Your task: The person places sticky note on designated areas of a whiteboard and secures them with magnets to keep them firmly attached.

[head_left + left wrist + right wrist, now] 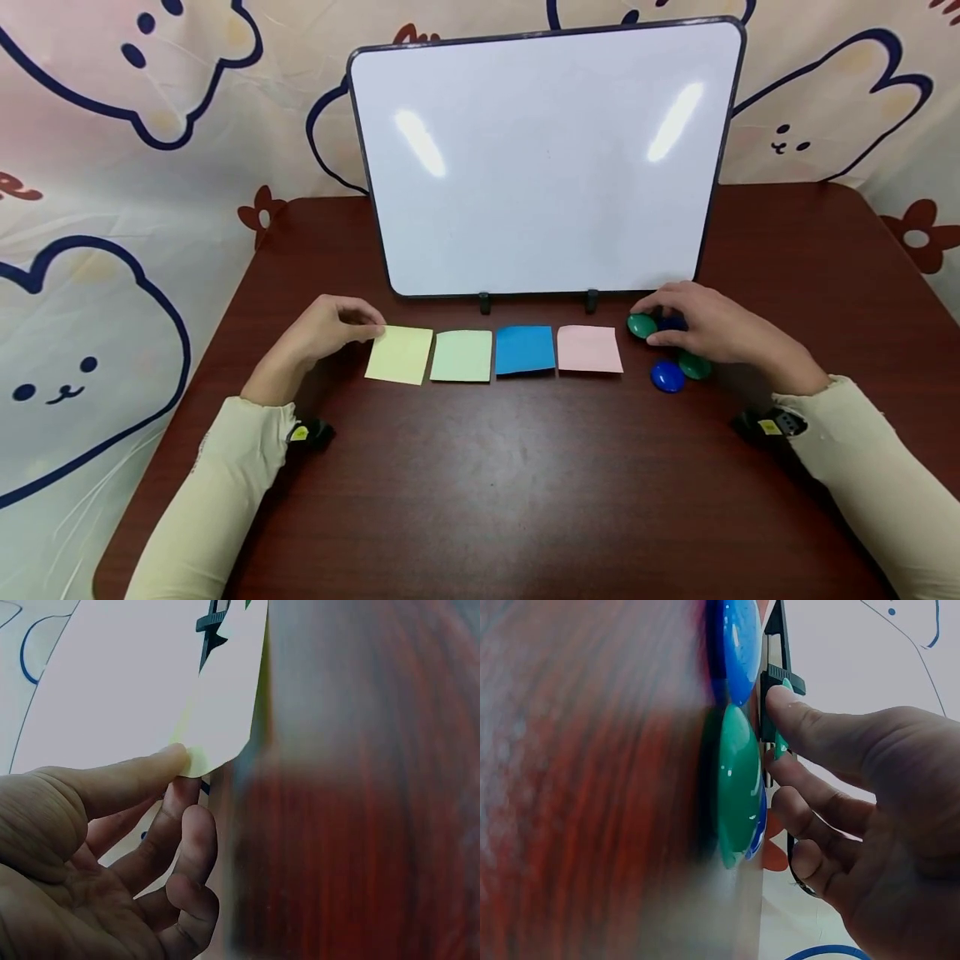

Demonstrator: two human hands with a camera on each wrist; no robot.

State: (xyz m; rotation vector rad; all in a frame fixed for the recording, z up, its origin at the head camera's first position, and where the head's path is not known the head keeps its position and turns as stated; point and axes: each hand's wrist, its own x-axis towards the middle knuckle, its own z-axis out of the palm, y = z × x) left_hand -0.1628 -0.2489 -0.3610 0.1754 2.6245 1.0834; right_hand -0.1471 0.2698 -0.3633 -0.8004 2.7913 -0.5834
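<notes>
My left hand (330, 329) pinches the upper left corner of a yellow sticky note (399, 356) between thumb and fingers. In the left wrist view, the note (229, 712) tilts up from the thumb (142, 776). My right hand (708, 325) has its thumb and index finger at opposite edges of a glossy green round magnet (642, 326). Beneath that hand lie a dark blue magnet (672, 323), partly hidden, and a second green magnet (694, 366). A bright blue magnet (667, 377) lies just in front of them.
To the right of the yellow note run a pale green note (461, 356), a blue note (525, 350) and a pink note (589, 349). Behind them a blank whiteboard (547, 167) stands on small black feet (484, 303) on the dark wood table (487, 492). A patterned curtain (75, 183) hangs behind.
</notes>
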